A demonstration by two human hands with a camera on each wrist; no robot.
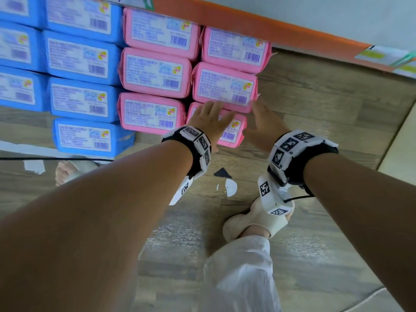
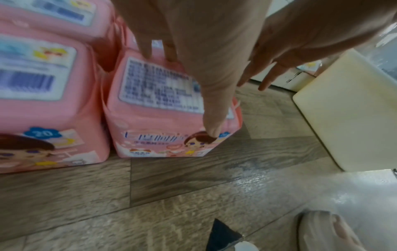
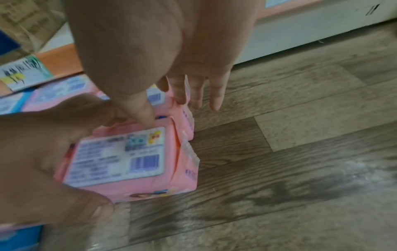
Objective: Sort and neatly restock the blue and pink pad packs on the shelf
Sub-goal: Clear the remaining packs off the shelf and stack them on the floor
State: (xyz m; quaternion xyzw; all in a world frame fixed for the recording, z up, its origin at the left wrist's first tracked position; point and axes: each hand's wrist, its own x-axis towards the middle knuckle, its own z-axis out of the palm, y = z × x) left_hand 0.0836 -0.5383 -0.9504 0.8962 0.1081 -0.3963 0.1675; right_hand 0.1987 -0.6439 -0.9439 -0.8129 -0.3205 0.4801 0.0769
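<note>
Blue pad packs [image 1: 78, 57] stand in rows on the left and pink pad packs [image 1: 155, 73] in two columns to their right, labels up, on a wood-grain surface. My left hand [image 1: 209, 118] lies on top of the front pink pack [image 1: 231, 131] of the right column. In the left wrist view its fingers reach that pack's [image 2: 150, 122] far edge and its thumb runs across the label. My right hand [image 1: 265, 122] is at that column's right side with straight fingers [image 3: 214, 95]; its thumb touches the front pack [image 3: 128, 180].
An orange shelf edge [image 1: 247, 21] with price tags runs above the packs. A cream box [image 1: 400, 143] stands at the right. My feet in cream sandals [image 1: 254, 219], paper scraps [image 1: 230, 186] and a black cable [image 1: 45, 158] are on the floor below.
</note>
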